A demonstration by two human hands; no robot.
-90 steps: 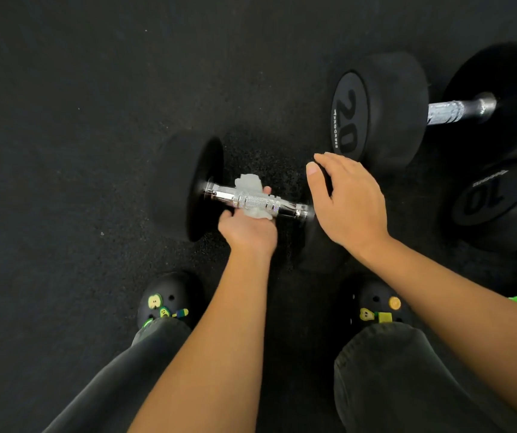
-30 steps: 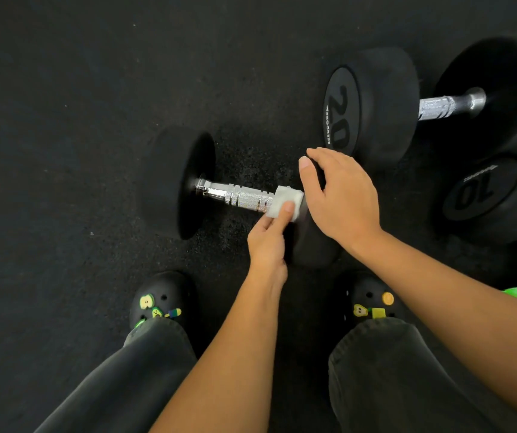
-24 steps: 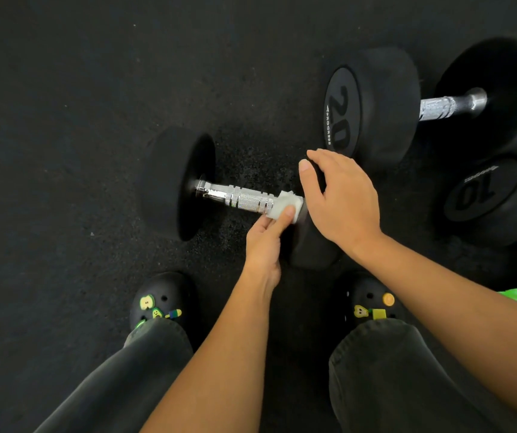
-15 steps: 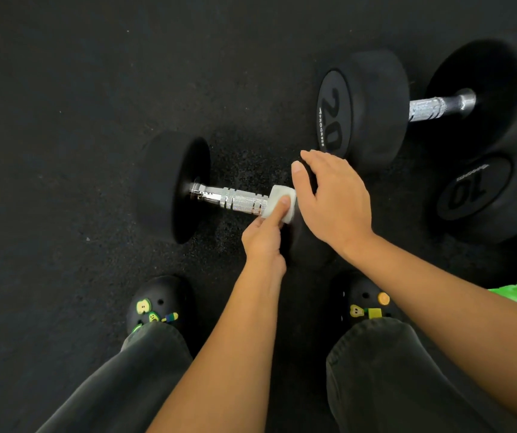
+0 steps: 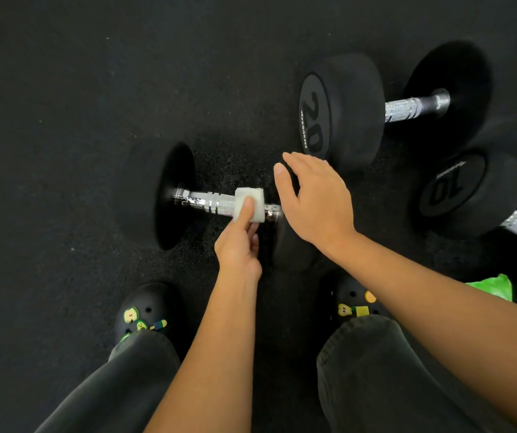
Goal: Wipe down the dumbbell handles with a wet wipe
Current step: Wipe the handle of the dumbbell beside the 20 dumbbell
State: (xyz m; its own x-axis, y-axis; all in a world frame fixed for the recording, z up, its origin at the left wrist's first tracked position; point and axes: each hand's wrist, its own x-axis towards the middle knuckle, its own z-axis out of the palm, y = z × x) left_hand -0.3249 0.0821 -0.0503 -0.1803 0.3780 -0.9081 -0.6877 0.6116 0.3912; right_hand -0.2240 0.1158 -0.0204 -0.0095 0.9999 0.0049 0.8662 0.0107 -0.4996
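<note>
L hand grip pinches wet wipe round handle nr R end; R hand rests loose on head.

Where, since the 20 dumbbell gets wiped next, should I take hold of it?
Take the 20 dumbbell by its knurled chrome handle, from above. It lies flat on the floor, and its broad heads hold the bar clear of it, likely leaving finger room underneath.
</note>
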